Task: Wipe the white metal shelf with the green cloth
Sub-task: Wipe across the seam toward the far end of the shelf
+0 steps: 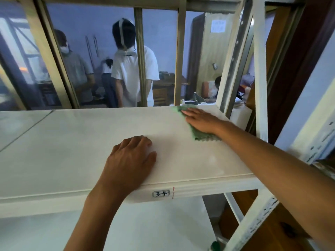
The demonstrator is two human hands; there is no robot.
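Observation:
The white metal shelf (76, 142) stretches across the middle of the head view, with a label "3-4" on its front edge. A green cloth (201, 135) lies flat on the shelf's far right corner. My right hand (201, 119) presses down on the cloth with straight fingers pointing left, covering most of it. My left hand (133, 160) rests palm down on the bare shelf near the front edge, fingers slightly bent, holding nothing.
White perforated uprights (261, 73) and a diagonal brace (233, 57) frame the shelf's right side. A window with metal bars (179, 57) stands behind the shelf; several people are beyond the glass. A lower shelf (54, 230) lies below. A brown wooden door (297, 69) is at right.

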